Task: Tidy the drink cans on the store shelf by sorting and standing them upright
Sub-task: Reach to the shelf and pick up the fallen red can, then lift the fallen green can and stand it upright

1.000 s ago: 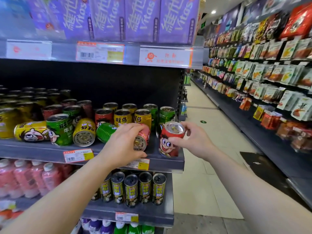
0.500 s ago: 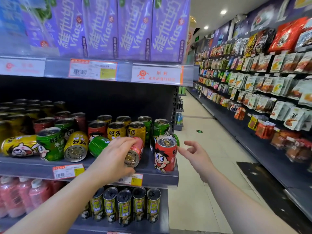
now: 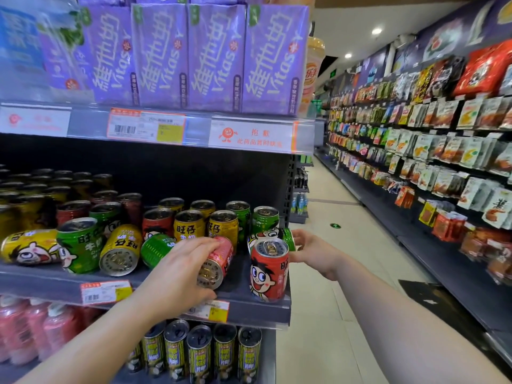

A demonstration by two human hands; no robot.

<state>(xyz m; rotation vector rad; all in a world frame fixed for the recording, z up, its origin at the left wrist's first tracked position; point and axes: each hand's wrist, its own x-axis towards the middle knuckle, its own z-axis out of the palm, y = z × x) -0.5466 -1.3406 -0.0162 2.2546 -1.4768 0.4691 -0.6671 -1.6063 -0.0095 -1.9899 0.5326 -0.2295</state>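
Cartoon-faced drink cans in red, green and yellow crowd the middle shelf [image 3: 44,284]. Some stand upright at the back. Several lie on their sides at the front: a yellow can [image 3: 30,246], another yellow one [image 3: 120,253] and a green one [image 3: 156,249]. My left hand [image 3: 177,275] grips a red can lying on its side [image 3: 217,263]. An upright red can [image 3: 268,270] stands at the shelf's right front corner. Just behind it lies a green can [image 3: 286,238], and my right hand [image 3: 313,252] has fingers and thumb around its end.
Purple Vitas cartons [image 3: 216,56] fill the shelf above. Tall yellow-green cans [image 3: 199,353] and pink bottles [image 3: 33,328] stand on the shelf below. The aisle floor [image 3: 332,273] runs along the right, with snack racks [image 3: 443,148] opposite.
My right hand let go of the upright red can at the shelf corner, drew back, then reached behind it to the lying green can. My left hand stayed on the lying red can.
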